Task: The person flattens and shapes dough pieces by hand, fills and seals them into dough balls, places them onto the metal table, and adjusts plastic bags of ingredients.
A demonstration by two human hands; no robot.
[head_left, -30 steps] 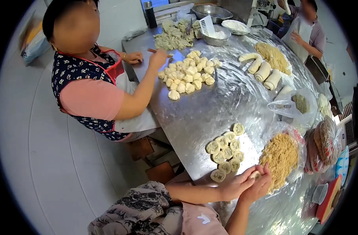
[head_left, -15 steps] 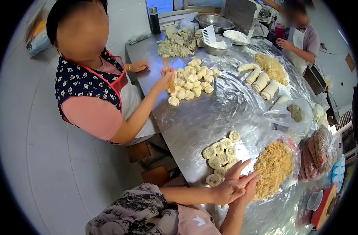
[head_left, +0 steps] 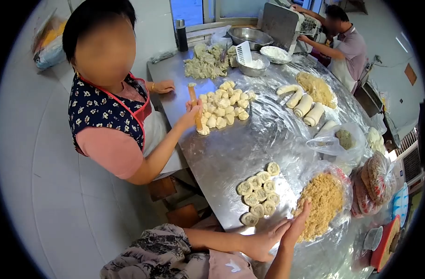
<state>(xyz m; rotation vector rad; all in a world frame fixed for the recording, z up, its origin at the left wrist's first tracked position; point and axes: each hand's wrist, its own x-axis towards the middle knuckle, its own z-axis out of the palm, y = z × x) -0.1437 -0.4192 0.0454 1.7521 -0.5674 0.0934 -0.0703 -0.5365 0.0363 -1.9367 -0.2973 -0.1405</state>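
Note:
My left hand (head_left: 261, 244) and my right hand (head_left: 295, 228) meet palm to palm over the near part of the steel table. The right hand's fingers are straight and point up. The left fingers look stretched out too, partly hidden behind the right hand. Whether anything lies between the palms cannot be seen. Just beyond the fingertips is a heap of crumbly golden filling (head_left: 321, 204) on a plastic sheet. Left of it sits a cluster of small round dough pieces (head_left: 259, 193) with greenish centres.
Across the steel table (head_left: 222, 162), a co-worker's hand (head_left: 192, 114) grips a wooden rolling stick (head_left: 192, 95) beside piled dough lumps (head_left: 222, 107). Dough rolls (head_left: 303, 106), a plastic bag (head_left: 345, 144) and metal bowls (head_left: 253, 65) lie farther back. Another person (head_left: 347, 51) stands at a machine.
My left fingers, spread across the right hand before, now lie against its palm, and both hands have dropped slightly. The co-worker's stick is tilted differently. The far person has reached toward the machine.

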